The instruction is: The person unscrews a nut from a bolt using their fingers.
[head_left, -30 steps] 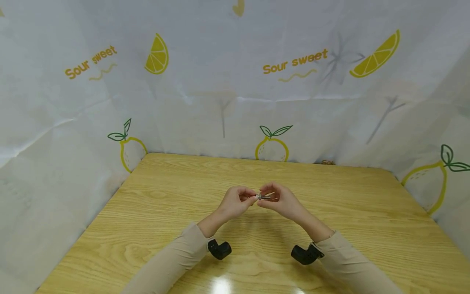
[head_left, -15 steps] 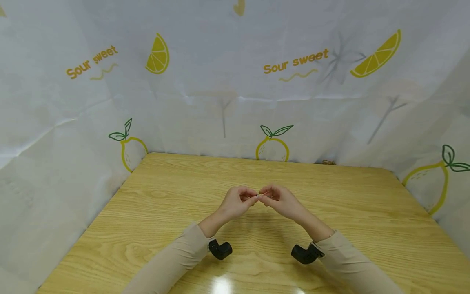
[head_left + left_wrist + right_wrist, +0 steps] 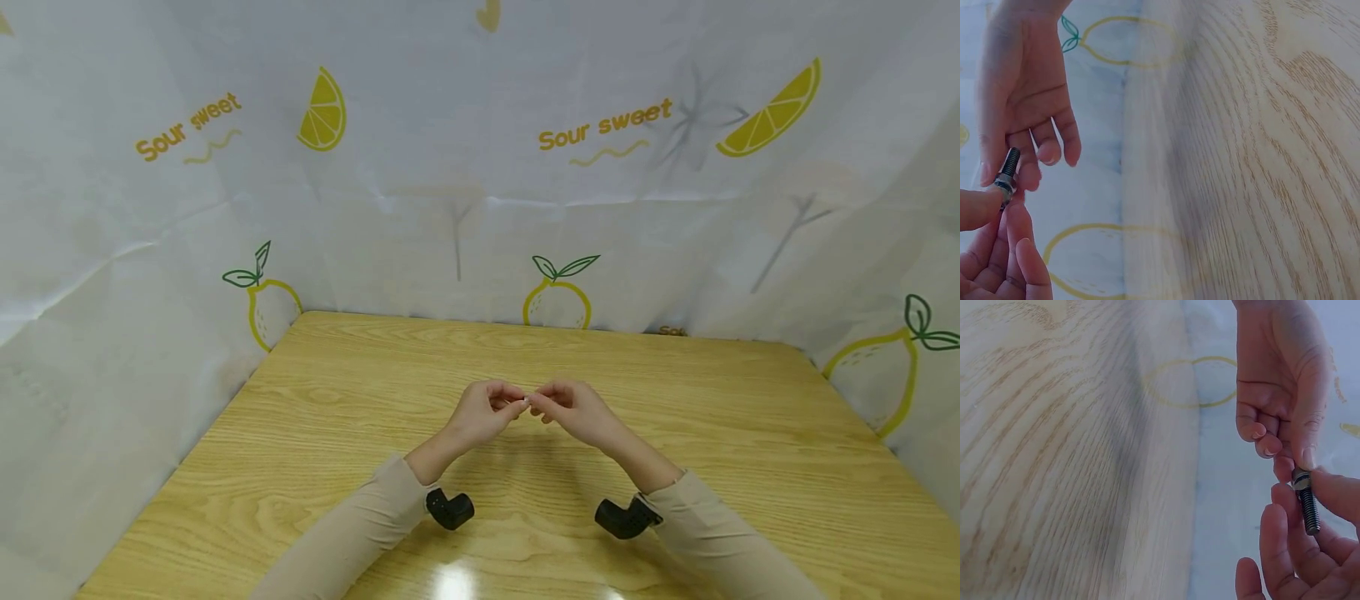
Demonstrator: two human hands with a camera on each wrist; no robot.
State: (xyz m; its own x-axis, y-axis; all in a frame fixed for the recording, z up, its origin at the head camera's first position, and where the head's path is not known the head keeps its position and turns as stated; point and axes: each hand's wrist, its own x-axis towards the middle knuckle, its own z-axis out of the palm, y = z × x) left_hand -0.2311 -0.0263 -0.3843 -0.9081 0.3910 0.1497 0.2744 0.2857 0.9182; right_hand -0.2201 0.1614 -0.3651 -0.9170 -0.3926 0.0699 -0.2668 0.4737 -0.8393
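A bolt (image 3: 1310, 511) is held above the tabletop (image 3: 360, 375), at five o'clock from the head view's centre. Its head end is pinched by the fingers of the left hand (image 3: 480, 414), at nine o'clock; its ring (image 3: 1302, 481) is pinched by the right hand's (image 3: 581, 412) thumb and forefinger, at three o'clock.

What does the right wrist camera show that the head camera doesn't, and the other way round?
Only the right wrist view shows the bolt's threaded shank and metal collar; the head view can't make them out between the fingers. Only the head view shows the beige sleeves and black wrist cameras. Both show the left hand, right hand, wooden table and lemon-print cloth.
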